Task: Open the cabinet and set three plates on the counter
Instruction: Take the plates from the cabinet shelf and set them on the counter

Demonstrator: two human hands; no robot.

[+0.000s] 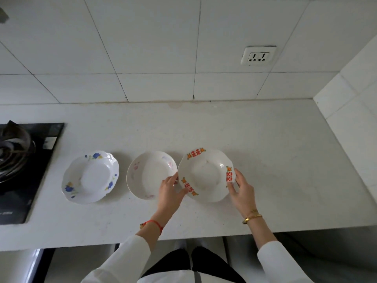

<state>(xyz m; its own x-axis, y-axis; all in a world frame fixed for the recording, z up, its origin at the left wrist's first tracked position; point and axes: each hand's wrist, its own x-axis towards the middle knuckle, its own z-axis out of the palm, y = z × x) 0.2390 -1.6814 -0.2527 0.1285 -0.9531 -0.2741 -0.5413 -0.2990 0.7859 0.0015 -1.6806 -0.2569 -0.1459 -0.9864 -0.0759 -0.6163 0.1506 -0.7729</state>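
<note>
Both hands (206, 189) gripping the red-patterned plate (206, 174), pink-flowered plate (150, 173) touching, blue-flowered plate (90, 176) beside stove (24, 160).

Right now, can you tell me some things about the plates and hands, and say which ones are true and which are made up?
1. Three plates are on the counter. True.
2. The blue-flower plate sits nearest the stove. True.
3. Both hands hold the blue-flower plate. False: the left hand and right hand hold the red-patterned plate by its rim.
4. The middle plate has bright red marks. False: its flowers are faint pink.
5. The red-patterned plate is furthest left. False: it is furthest right.
</note>
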